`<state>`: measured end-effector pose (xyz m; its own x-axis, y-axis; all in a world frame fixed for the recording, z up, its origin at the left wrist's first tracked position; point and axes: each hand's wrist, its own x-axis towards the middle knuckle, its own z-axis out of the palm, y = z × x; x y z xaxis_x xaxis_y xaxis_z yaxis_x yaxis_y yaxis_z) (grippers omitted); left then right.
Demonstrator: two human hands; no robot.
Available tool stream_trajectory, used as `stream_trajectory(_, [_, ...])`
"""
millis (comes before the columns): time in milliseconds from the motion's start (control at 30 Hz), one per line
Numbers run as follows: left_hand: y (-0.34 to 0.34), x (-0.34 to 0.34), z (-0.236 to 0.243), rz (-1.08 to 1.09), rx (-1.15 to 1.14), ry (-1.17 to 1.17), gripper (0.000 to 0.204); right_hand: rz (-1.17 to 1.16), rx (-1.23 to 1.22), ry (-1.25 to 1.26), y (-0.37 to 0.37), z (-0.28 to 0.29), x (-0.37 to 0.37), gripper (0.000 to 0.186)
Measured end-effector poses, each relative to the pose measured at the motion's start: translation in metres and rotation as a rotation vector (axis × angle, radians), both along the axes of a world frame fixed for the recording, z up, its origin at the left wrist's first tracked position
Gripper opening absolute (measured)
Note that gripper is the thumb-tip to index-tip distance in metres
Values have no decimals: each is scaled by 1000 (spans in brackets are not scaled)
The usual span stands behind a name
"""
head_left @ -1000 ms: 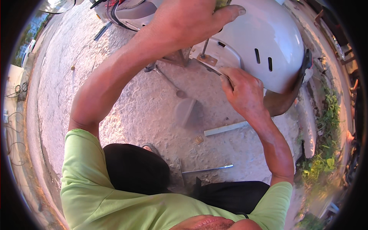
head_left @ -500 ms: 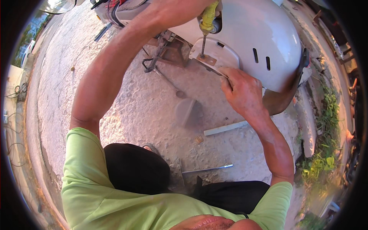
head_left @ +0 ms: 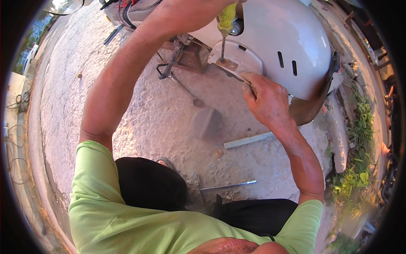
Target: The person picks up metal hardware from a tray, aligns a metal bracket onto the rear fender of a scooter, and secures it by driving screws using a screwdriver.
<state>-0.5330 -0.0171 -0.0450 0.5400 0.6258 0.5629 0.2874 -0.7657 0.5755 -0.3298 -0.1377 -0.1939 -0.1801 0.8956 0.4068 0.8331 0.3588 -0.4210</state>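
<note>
Currently my left hand (head_left: 196, 16) grips the yellow-handled screwdriver (head_left: 226, 19), tip down at the rusty plate (head_left: 230, 64) (brown patch on the small white panel (head_left: 250, 60)); my right hand (head_left: 270, 96) pinches that panel's edge.

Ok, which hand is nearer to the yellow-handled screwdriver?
Left: the left hand grips the yellow-handled screwdriver. The right hand is apart from it, lower in the view, at the edge of the small white panel.
</note>
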Motion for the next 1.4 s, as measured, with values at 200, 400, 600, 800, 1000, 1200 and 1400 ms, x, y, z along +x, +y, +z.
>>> stream_trajectory(200, [-1, -5, 4, 253, 107, 235, 33, 2, -22, -9, -2, 4, -1, 25])
stream_trajectory(400, [6, -10, 14, 85, 70, 213, 38, -15, -63, -17, -5, 9, -3, 29])
stream_trajectory(600, [-4, -12, 17, 118, 16, 250, 41, -16, -76, -30, -6, 10, -4, 30])
stream_trajectory(800, [-1, -11, 14, 107, 38, 280, 44, -19, -106, -49, -9, 10, -3, 35])
stream_trajectory(1000, [-5, -8, 15, 22, 49, 246, 47, -22, -117, -67, -9, 9, -1, 36])
stream_trajectory(1200, [-12, -10, 30, 214, -34, 499, 51, -30, -110, -63, -9, 8, -2, 37])
stream_trajectory(1400, [-23, -6, 27, 33, 74, 347, 50, -19, -128, -65, -10, 10, -1, 38])
